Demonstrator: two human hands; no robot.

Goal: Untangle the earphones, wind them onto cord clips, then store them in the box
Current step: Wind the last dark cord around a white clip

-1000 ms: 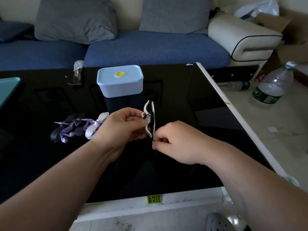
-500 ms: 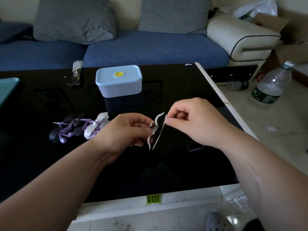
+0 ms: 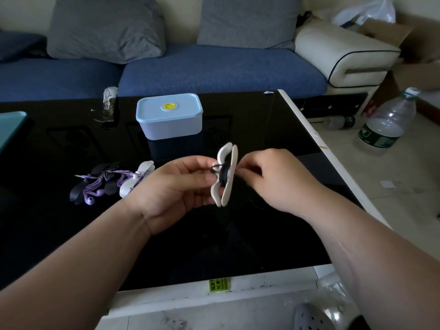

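A white cord clip (image 3: 228, 186) is being held up above the middle of the black glossy surface (image 3: 71, 234), in front of the box (image 3: 169, 116). The clip is being seen edge-on as two pale, rounded flaps standing upright, with a black earphone cord (image 3: 223, 174) being shown wound in tight turns round the narrow waist between them. The clip is being gripped by the left hand (image 3: 181, 184), its thumb and curled fingers being closed on the clip's left flap. The right hand (image 3: 273, 179) is being kept just beside the right flap with its fingers curled and its fingertips pinched together on the cord where it leaves the clip; a thin loop of cord is being faintly made out below that hand.

One light blue box with its lid on is being shown toward the far edge, a yellow disc being carried at the lid's centre; no writing on it is being made out. A yellow-green sticker (image 3: 219, 285) is being shown on the white near edge, its print being too small to read.

Toward the left edge a pile (image 3: 104, 184) is being seen: purple earphones, one more white clip, and several dark clips whose number cannot be told
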